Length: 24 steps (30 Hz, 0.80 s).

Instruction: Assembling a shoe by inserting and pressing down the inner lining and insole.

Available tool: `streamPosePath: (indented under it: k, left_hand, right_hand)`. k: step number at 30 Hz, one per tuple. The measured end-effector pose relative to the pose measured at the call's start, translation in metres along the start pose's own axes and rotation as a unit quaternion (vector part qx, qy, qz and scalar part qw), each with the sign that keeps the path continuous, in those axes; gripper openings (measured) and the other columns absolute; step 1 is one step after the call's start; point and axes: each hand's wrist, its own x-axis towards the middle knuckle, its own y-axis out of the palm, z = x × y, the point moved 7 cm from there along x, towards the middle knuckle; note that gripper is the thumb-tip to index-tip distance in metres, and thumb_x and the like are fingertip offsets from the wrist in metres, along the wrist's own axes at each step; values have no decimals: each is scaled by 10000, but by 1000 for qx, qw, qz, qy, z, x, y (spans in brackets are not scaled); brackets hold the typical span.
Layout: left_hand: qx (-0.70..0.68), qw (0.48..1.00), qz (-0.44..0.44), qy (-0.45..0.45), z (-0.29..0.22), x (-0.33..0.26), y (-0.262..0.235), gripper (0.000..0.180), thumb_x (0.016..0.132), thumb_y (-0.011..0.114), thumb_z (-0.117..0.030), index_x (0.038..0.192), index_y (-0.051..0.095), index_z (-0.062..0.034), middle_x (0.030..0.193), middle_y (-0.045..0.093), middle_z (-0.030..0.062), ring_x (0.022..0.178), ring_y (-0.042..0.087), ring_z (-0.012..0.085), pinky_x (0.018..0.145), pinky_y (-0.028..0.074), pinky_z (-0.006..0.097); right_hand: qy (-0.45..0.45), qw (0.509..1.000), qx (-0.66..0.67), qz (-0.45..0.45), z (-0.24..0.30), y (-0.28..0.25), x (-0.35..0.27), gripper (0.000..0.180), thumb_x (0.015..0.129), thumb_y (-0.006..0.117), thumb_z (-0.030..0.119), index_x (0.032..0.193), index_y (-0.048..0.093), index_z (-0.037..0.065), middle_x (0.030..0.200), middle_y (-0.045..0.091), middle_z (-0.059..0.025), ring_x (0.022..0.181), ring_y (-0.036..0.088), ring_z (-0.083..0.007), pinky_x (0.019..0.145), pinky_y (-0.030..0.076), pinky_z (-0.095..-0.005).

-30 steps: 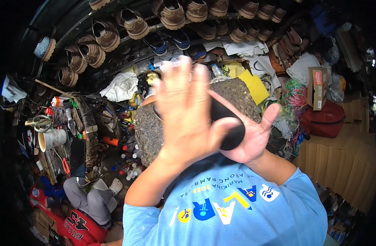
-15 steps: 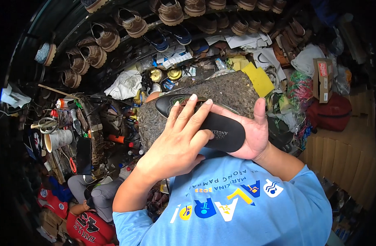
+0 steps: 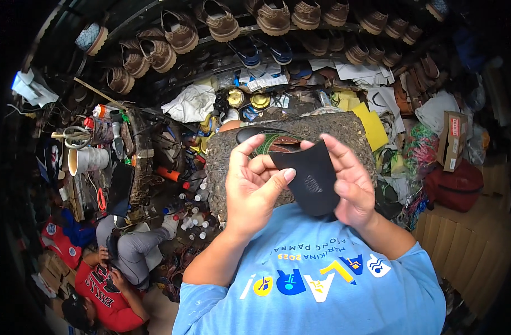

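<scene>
A short black insole pad (image 3: 311,187) with a curved-in top edge and faint lettering is held up in front of my chest. My left hand (image 3: 254,192) pinches its left side, thumb on the near face and fingers behind. Along its right edge, my right hand (image 3: 353,187) grips it with bent fingers and thumb. Just behind the pad, a black shoe (image 3: 275,140) with green and brown patterned parts rests on the rough stone-like block (image 3: 345,125). The pad and my fingers hide much of that shoe.
Brown shoes (image 3: 222,25) line shelves at the back, with blue shoes (image 3: 280,51) below. Yellow sheets (image 3: 370,125) and open tins (image 3: 260,100) lie behind the block. Left are a tool-laden stand (image 3: 138,156), small bottles (image 3: 197,223) and a seated person in red (image 3: 102,290).
The pad, earlier lying across my right palm under my left hand, is now raised and held between both hands. The shoe shows behind it. The whole view has shifted.
</scene>
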Motion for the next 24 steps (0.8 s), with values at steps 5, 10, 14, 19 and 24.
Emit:
streamPosePath:
  k: [5,10,14,19,24]
  left_hand:
    - [82,996,18,-32,-15,-5,-3,761,889,732,108,1489,270,45,1079,730,201,1015,722,219,915,590,339]
    - [104,994,32,-6,-17,-6,-1,727,916,695,107,1482,250,-5,1110,712,214,996,725,210,875,609,320]
    - [99,995,18,-11,-19,-7,-5,733,911,698,111,1479,249,-4,1080,719,226,982,731,218,882,611,324]
    - [120,993,16,-4,-25,-6,-5,722,909,705,108,1471,263,8,1065,722,227,967,734,217,874,612,325]
    - [125,992,8,-11,-24,-5,-7,728,908,712,105,1474,265,9,1060,726,229,969,734,213,870,609,319]
  right_hand:
    - [85,977,-193,-27,18,4,30,666,877,777,-10,1466,468,-46,1222,700,-195,1109,692,-198,956,573,-328]
    - [143,965,-218,0,4,2,32,624,898,776,10,1454,498,-43,1071,753,-109,981,710,-124,910,565,-270]
    - [119,983,-137,-7,5,4,26,577,940,730,11,1461,489,-48,1052,758,-94,958,699,-102,879,561,-259]
    - [137,979,-148,-1,-1,3,27,567,943,687,-27,1470,480,-50,1100,755,-118,981,702,-111,883,563,-267]
    - [119,985,-128,0,-2,2,24,510,954,660,-42,1441,509,-59,1112,756,-126,984,710,-119,883,567,-271]
